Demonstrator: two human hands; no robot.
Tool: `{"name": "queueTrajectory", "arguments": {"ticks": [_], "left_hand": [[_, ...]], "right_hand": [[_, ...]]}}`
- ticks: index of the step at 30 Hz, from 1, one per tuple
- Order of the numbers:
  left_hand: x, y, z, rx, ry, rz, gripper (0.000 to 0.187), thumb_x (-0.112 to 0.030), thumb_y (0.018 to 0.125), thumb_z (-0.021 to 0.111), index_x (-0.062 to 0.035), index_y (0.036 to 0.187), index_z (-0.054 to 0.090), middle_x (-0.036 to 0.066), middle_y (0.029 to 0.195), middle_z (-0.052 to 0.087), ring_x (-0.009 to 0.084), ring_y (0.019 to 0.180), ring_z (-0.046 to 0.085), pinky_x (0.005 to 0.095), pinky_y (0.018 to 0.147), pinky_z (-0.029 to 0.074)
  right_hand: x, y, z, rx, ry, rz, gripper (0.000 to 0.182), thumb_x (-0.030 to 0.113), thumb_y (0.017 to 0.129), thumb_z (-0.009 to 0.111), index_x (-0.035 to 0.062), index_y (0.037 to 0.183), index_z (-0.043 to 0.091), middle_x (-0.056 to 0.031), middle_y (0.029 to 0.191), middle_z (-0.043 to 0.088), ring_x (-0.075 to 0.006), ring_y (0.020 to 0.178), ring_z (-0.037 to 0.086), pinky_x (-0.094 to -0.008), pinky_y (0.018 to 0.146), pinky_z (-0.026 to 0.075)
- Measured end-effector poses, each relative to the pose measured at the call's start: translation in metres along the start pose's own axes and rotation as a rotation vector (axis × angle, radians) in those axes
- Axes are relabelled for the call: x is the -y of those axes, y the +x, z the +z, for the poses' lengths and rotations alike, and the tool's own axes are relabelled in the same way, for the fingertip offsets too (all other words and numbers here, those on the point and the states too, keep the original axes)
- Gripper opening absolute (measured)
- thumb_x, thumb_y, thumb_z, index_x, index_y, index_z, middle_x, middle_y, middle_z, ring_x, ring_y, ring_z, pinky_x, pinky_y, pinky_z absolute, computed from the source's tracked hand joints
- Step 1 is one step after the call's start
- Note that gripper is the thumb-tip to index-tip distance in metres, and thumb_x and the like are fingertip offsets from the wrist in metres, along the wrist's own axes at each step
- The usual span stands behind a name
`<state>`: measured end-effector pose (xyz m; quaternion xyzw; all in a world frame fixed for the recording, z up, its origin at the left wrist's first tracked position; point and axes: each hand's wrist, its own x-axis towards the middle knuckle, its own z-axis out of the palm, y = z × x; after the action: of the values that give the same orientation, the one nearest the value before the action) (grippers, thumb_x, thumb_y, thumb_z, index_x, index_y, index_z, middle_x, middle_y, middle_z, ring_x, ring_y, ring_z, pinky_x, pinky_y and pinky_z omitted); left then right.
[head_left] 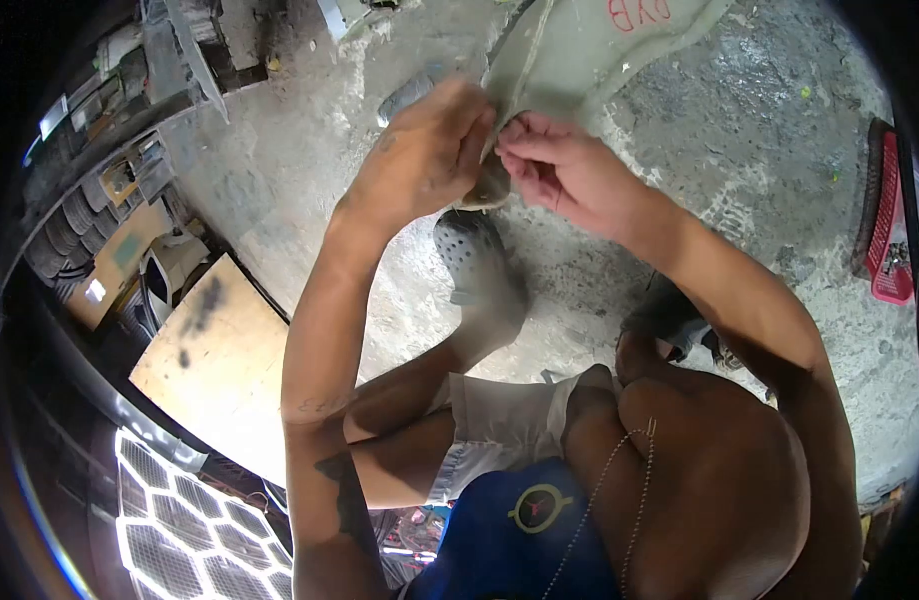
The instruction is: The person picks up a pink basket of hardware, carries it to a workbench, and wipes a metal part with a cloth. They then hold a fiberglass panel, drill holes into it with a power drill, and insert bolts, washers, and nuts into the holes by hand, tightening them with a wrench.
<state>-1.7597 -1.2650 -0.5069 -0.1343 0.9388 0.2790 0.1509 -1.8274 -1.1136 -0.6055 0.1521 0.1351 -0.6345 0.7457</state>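
Left hand (424, 150): fingers curled inward, thumb side toward the right hand (569, 178), at the narrow end of a pale panel (589, 60). Right hand: thumb and forefinger drawn nearly together, remaining fingers loosely bent, fingertips just beside those of the left. Fingertips overlap the panel's edge; cannot tell whether either hand grips it or pinches something small. Panel extends beyond both hands, red lettering (637, 12) on its face; its near end projects between and slightly below them. Grey perforated shoe (469, 250) on the floor (569, 300), nearer the body than the hands. Red basket (887, 215) well to the right of the right hand. Wooden board (219, 355) left of and nearer the body than the left hand.
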Motion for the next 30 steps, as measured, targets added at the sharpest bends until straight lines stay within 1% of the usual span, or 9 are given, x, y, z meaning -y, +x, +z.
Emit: {"name": "queueTrajectory", "arguments": {"ticks": [4, 13, 16, 19, 21, 24, 25, 27, 30], "left_hand": [[0.004, 0.0, 0.002, 0.027, -0.028, -0.039, 0.011, 0.0, 0.085, 0.058, -0.0016, 0.096, 0.057, 0.017, 0.089, 0.056, 0.0387, 0.083, 0.057, 0.0441, 0.073, 0.046], [0.023, 0.002, 0.01, 0.011, -0.049, 0.111, 0.024, 0.008, 0.085, 0.057, -0.0024, 0.106, 0.055, 0.015, 0.096, 0.055, 0.0337, 0.087, 0.06, 0.0386, 0.075, 0.049], [0.029, 0.001, 0.015, 0.023, -0.21, -0.019, 0.02, 0.008, 0.088, 0.054, -0.0025, 0.105, 0.056, 0.014, 0.095, 0.056, 0.0304, 0.088, 0.062, 0.0366, 0.075, 0.05], [0.033, 0.0, 0.018, 0.022, -0.279, -0.074, 0.015, 0.006, 0.09, 0.054, -0.0026, 0.102, 0.058, 0.013, 0.093, 0.056, 0.0252, 0.086, 0.062, 0.0332, 0.076, 0.05], [0.036, 0.0, 0.02, 0.027, -0.359, -0.128, 0.011, 0.003, 0.092, 0.056, -0.0018, 0.102, 0.06, 0.005, 0.09, 0.056, 0.0141, 0.086, 0.056, 0.027, 0.077, 0.046], [0.037, -0.002, 0.023, 0.008, -0.377, -0.144, 0.011, 0.003, 0.093, 0.056, -0.0016, 0.102, 0.06, 0.005, 0.089, 0.057, 0.0118, 0.084, 0.056, 0.0261, 0.074, 0.047], [0.038, -0.003, 0.025, 0.006, -0.378, -0.146, 0.011, 0.003, 0.093, 0.056, -0.0016, 0.102, 0.06, 0.005, 0.089, 0.057, 0.0118, 0.084, 0.056, 0.0261, 0.074, 0.047], [0.039, -0.004, 0.027, -0.053, -0.351, -0.117, 0.01, 0.003, 0.09, 0.058, -0.0026, 0.098, 0.06, 0.011, 0.087, 0.059, 0.022, 0.079, 0.06, 0.0315, 0.072, 0.049], [0.045, -0.003, 0.03, -0.055, -0.331, -0.103, 0.011, 0.004, 0.089, 0.059, -0.0027, 0.098, 0.06, 0.011, 0.086, 0.059, 0.0237, 0.079, 0.061, 0.0324, 0.071, 0.049]], "right_hand": [[0.002, -0.002, -0.001, -0.005, 0.044, 0.078, 0.024, 0.025, 0.101, 0.049, 0.0061, 0.089, 0.057, 0.0007, 0.072, 0.055, -0.0083, 0.054, 0.045, -0.0227, 0.048, 0.033], [0.023, 0.004, -0.004, -0.102, 0.039, 0.222, 0.03, 0.027, 0.103, 0.044, 0.0042, 0.09, 0.057, 0.0024, 0.068, 0.051, -0.0058, 0.05, 0.038, -0.0207, 0.044, 0.029], [0.024, 0.007, 0.001, -0.24, -0.047, 0.177, 0.027, 0.025, 0.103, 0.046, 0.0031, 0.091, 0.056, 0.0027, 0.069, 0.05, -0.005, 0.05, 0.038, -0.0199, 0.043, 0.031], [0.03, 0.005, 0.009, -0.198, -0.084, 0.199, 0.024, 0.021, 0.102, 0.047, 0.0014, 0.092, 0.056, 0.0028, 0.069, 0.048, -0.0042, 0.05, 0.038, -0.019, 0.043, 0.031], [0.031, 0.006, 0.01, -0.225, -0.048, 0.212, 0.024, 0.021, 0.102, 0.047, 0.0006, 0.093, 0.056, 0.003, 0.069, 0.048, -0.0039, 0.051, 0.038, -0.019, 0.042, 0.03], [0.03, 0.008, 0.007, -0.252, 0.006, 0.215, 0.022, 0.019, 0.101, 0.05, 0.0, 0.093, 0.056, 0.0033, 0.068, 0.047, -0.0034, 0.051, 0.038, -0.0189, 0.041, 0.029], [0.029, 0.008, 0.006, -0.253, 0.022, 0.203, 0.02, 0.018, 0.099, 0.052, 0.0002, 0.093, 0.057, 0.0034, 0.067, 0.046, -0.0031, 0.051, 0.038, -0.0189, 0.041, 0.029], [0.026, 0.009, 0.006, -0.224, -0.003, 0.186, 0.018, 0.017, 0.098, 0.054, 0.0002, 0.092, 0.057, 0.0036, 0.067, 0.046, -0.0034, 0.051, 0.038, -0.0196, 0.041, 0.029], [0.021, 0.008, 0.008, -0.21, -0.065, 0.15, 0.015, 0.016, 0.095, 0.058, 0.0007, 0.093, 0.059, 0.0033, 0.067, 0.048, -0.0044, 0.051, 0.039, -0.0206, 0.042, 0.03]]}}
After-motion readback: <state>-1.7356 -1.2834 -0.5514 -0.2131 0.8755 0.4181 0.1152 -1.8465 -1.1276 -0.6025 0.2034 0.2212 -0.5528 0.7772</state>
